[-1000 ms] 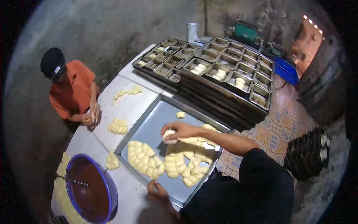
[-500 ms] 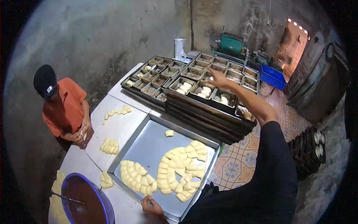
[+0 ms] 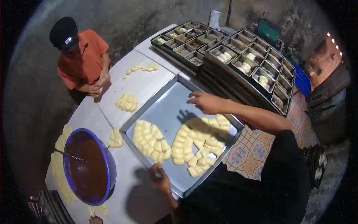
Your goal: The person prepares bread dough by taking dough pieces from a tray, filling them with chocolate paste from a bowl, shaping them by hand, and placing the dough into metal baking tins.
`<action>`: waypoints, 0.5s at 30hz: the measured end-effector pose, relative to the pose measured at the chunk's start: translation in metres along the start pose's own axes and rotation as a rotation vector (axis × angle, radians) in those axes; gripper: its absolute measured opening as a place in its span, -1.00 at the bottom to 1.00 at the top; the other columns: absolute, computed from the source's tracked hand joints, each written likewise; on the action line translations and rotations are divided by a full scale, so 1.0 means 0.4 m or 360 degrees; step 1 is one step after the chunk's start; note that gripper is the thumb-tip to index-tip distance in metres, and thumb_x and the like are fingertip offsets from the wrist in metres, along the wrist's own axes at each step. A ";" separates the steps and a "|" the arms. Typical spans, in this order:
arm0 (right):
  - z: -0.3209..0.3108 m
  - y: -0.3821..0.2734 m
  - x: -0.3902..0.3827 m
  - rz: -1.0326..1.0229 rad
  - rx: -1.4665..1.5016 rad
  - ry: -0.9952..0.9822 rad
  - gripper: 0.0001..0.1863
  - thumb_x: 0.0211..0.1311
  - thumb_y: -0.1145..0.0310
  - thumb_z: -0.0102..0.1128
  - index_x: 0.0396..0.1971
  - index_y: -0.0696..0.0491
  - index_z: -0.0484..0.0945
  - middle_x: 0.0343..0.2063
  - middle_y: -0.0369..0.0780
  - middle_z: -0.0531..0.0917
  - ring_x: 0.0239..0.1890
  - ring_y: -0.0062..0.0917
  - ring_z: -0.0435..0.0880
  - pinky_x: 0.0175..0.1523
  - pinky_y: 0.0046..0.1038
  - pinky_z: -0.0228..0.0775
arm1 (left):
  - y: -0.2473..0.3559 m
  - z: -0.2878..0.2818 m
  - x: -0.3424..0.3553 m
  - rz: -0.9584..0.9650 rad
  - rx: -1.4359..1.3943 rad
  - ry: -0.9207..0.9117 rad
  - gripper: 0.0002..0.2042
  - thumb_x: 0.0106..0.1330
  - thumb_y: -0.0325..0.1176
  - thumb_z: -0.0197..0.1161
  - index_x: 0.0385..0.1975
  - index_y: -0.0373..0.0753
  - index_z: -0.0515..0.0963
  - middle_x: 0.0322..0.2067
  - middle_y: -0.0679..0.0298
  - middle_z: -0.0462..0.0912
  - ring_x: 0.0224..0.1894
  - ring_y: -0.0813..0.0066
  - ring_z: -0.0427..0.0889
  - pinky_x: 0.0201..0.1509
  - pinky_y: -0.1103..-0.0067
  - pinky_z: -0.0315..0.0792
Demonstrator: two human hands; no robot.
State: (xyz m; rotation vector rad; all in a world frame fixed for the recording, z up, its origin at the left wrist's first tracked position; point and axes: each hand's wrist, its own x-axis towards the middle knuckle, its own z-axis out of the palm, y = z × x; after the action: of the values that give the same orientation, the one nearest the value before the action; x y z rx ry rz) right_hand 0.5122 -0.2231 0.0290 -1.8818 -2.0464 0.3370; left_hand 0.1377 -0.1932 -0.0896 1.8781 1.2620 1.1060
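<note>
A large metal tray lies on the white table in front of me. It holds two clusters of pale dough pieces, one on the left and one on the right. My right hand hovers over the tray's far part with fingers spread, holding nothing. Down at the tray's near rim, my left hand rests with fingers curled; what it grips is unclear. Beyond the tray stand racks of dark baking tins, some with dough inside.
A person in an orange shirt and dark cap stands at the table's far left, hands together. A blue bowl of brown filling sits at near left. Loose dough piles lie on the table. A stack of round tins is on the floor at right.
My right hand took a dough piece from the tray, reached out to the tins at the far right, and has come back over the tray with nothing in it. The left hand stayed at the rim.
</note>
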 end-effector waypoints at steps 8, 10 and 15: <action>0.287 0.207 0.036 0.0302 -0.0211 -0.0007 -0.73 -0.03 0.50 0.24 -0.26 0.22 0.60 -0.07 0.01 0.51 -0.07 -0.23 0.55 0.04 -0.19 0.43 | 0.069 -0.061 -0.006 -0.0144 -0.0382 -0.0234 -0.87 0.22 -0.55 0.17 -0.24 -0.32 0.54 -0.28 0.16 0.62 -0.17 0.38 0.58 -0.06 0.49 0.40; 0.220 -0.058 0.098 0.0692 0.1105 0.0153 -0.66 0.10 0.36 0.28 -0.16 0.24 0.58 -0.12 -0.11 0.53 -0.09 -0.45 0.58 -0.08 -0.39 0.50 | 0.028 -0.069 -0.025 -0.0204 -0.0441 -0.0225 -0.77 0.24 -0.52 0.18 -0.10 -0.34 0.54 -0.18 0.12 0.61 -0.10 0.38 0.56 0.01 0.52 0.38; 0.224 -0.388 0.016 0.0283 0.1885 0.0175 -0.56 0.14 0.55 0.22 0.06 0.20 0.45 -0.07 -0.22 0.47 -0.19 -0.61 0.54 -0.21 -0.64 0.46 | 0.201 -0.015 0.030 -0.0196 -0.0752 -0.0199 -0.67 0.28 -0.47 0.16 0.05 -0.37 0.47 -0.01 0.09 0.55 0.04 0.36 0.49 0.11 0.54 0.33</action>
State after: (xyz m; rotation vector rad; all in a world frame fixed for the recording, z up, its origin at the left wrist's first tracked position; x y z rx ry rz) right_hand 0.3340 -0.2265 0.0090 -1.2329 -1.1034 1.1403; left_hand 0.1687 -0.2104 -0.0160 1.4700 0.9320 1.0889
